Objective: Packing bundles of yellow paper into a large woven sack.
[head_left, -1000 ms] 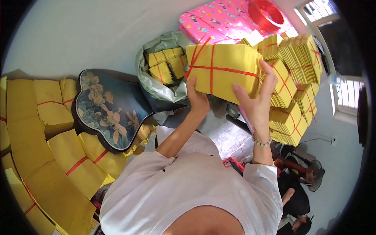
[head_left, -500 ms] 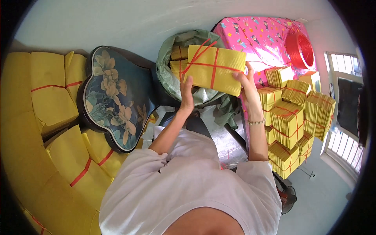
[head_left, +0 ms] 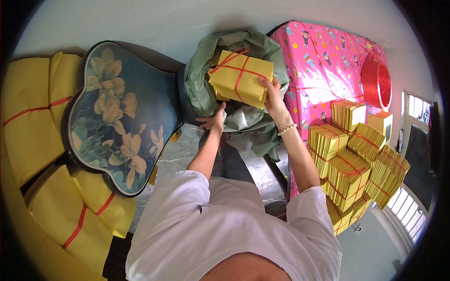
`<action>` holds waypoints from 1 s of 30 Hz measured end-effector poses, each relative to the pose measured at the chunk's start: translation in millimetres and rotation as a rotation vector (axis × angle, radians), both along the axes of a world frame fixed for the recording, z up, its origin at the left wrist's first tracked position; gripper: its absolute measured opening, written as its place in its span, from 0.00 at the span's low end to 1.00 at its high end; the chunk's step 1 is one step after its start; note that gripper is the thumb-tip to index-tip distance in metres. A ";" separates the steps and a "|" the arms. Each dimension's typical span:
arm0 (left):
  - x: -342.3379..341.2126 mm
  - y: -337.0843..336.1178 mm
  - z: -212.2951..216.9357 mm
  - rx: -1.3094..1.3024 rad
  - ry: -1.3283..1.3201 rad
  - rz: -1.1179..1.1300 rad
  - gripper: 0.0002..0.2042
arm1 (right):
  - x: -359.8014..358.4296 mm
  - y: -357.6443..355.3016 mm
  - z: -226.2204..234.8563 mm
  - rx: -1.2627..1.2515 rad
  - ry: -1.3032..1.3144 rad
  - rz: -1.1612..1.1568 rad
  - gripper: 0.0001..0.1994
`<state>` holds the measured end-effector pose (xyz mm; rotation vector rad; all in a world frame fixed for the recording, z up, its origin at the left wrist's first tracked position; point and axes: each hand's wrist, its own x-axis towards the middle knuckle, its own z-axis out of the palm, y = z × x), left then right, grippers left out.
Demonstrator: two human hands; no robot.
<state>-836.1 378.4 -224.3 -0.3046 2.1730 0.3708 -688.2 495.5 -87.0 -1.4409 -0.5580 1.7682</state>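
Observation:
A bundle of yellow paper [head_left: 253, 70], tied crosswise with red cord, is over the mouth of an open green woven sack [head_left: 199, 91]. My right hand [head_left: 273, 96] grips the bundle by its right end, with the thumb on top. Beside the sack's near rim, my left hand [head_left: 214, 120] is off the bundle, its fingers apart and partly against the sack. The bundle covers most of what lies in the sack.
Tied yellow paper bundles [head_left: 347, 173] are stacked at the right, next to a pink patterned tabletop [head_left: 309, 70] with a red cord spool [head_left: 376, 84]. A flowered chair back [head_left: 122, 107] stands at left, by larger yellow paper packs [head_left: 35, 126].
The bundle has gone down into the sack's mouth. My left hand has come off it and dropped to the sack's near rim, while the right still holds on.

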 end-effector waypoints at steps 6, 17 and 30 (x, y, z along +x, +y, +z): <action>-4.4 -12.7 -92.1 0.130 0.036 0.131 0.76 | -8.3 -3.4 -31.4 0.031 -0.147 0.086 0.53; -17.2 -91.3 -138.5 0.560 -0.781 0.575 0.21 | 12.7 -1.7 -51.9 0.088 -0.170 0.124 0.50; -63.0 -138.2 -96.4 0.773 -0.536 0.469 0.20 | 0.2 -29.3 -33.3 0.141 -0.128 0.707 0.53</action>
